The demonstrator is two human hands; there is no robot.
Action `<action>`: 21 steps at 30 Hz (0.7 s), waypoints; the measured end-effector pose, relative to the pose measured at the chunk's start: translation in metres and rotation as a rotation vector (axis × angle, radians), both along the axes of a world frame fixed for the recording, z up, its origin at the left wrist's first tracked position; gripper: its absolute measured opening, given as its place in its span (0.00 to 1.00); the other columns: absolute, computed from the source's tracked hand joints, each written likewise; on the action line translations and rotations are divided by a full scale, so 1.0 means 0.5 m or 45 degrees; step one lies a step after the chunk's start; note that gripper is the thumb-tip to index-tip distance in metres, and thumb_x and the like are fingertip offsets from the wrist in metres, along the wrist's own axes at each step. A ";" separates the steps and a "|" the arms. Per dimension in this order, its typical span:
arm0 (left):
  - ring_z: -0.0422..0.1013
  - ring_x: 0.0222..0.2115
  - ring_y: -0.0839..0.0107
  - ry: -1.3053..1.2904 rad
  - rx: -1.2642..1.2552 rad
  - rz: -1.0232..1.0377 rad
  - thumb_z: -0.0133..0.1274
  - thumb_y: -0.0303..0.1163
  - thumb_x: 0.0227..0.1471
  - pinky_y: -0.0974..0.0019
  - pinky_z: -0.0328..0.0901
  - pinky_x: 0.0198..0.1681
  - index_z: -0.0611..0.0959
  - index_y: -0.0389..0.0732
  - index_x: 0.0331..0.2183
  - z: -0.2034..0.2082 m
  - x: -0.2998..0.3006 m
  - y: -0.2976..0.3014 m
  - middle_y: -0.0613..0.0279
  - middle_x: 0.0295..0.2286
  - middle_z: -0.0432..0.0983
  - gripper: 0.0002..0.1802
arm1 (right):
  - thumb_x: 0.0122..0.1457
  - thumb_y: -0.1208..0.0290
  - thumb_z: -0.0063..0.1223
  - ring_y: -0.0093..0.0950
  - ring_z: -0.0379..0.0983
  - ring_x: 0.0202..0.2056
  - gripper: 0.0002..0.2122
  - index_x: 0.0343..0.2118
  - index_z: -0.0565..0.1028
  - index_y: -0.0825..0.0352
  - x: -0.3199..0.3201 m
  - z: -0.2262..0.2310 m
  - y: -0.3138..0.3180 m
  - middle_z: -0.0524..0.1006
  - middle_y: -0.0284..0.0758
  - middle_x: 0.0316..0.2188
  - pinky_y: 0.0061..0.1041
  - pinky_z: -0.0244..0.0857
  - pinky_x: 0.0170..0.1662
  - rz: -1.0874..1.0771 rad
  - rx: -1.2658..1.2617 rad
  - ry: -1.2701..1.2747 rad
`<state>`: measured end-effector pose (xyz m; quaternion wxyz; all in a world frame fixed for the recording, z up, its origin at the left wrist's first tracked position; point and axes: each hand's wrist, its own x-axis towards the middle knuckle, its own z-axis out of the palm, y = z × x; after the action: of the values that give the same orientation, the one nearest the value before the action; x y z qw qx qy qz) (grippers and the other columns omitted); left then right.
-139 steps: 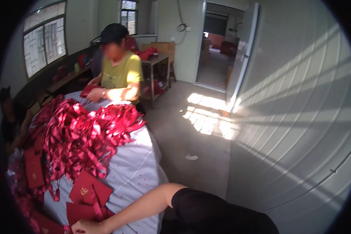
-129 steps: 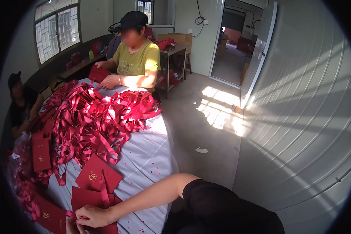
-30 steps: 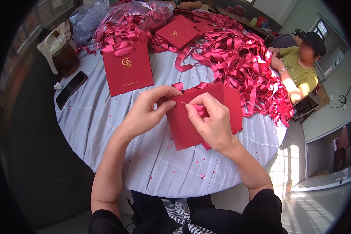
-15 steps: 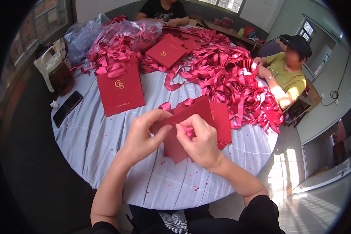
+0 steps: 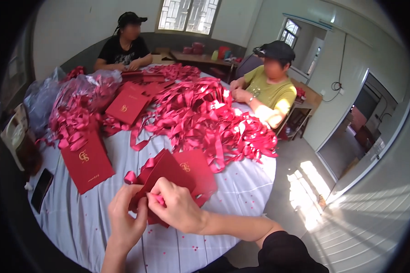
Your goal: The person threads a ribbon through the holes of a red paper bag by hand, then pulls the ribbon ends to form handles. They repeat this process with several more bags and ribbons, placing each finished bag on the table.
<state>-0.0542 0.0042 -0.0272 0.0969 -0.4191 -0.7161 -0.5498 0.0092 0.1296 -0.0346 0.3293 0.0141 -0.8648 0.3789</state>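
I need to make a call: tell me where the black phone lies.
In the head view, the black phone lies near the left edge of the cloth-covered table, left of the leftmost red bag.

The left hand [image 5: 127,218] is at the near left, with thumb and index finger bent toward each other in a curve. The right hand [image 5: 177,204] is just beside it, to the right, its fingers curled in a pinch. The left forearm [image 5: 115,257] rises from the near edge; the right forearm [image 5: 237,226] reaches leftward, its elbow bent.
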 end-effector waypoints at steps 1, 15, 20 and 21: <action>0.67 0.18 0.75 0.001 0.013 -0.003 0.49 0.14 0.38 0.75 0.60 0.19 0.74 0.32 0.30 -0.004 -0.001 0.003 0.60 0.21 0.68 0.11 | 0.49 0.78 0.50 0.41 0.71 0.24 0.08 0.26 0.62 0.70 0.001 0.002 0.001 0.71 0.44 0.20 0.35 0.66 0.26 0.007 -0.013 -0.008; 0.70 0.33 0.67 0.175 -0.131 -0.082 0.49 0.25 0.50 0.69 0.63 0.36 0.76 0.34 0.36 0.028 0.006 -0.019 0.56 0.32 0.74 0.09 | 0.55 0.73 0.47 0.39 0.69 0.28 0.06 0.30 0.64 0.68 0.005 0.017 0.030 0.68 0.40 0.27 0.32 0.63 0.30 0.195 0.024 -0.025; 0.69 0.25 0.68 0.371 -0.227 -0.037 0.50 0.22 0.49 0.72 0.63 0.29 0.76 0.35 0.36 0.052 0.003 -0.036 0.56 0.28 0.73 0.09 | 0.43 0.73 0.58 0.37 0.61 0.40 0.17 0.35 0.65 0.69 0.002 0.039 0.031 0.61 0.39 0.38 0.33 0.59 0.42 0.010 0.308 0.352; 0.69 0.26 0.67 0.378 -0.202 -0.042 0.50 0.22 0.48 0.70 0.64 0.29 0.76 0.35 0.36 0.055 0.005 -0.035 0.55 0.28 0.73 0.09 | 0.40 0.72 0.59 0.35 0.60 0.40 0.15 0.31 0.67 0.69 0.002 0.043 0.033 0.62 0.38 0.37 0.32 0.57 0.42 0.001 0.361 0.373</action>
<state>-0.0515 -0.0135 0.0002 0.1592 -0.5138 -0.7279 -0.4252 0.0104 0.1463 -0.0131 0.4463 0.1156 -0.8523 0.2472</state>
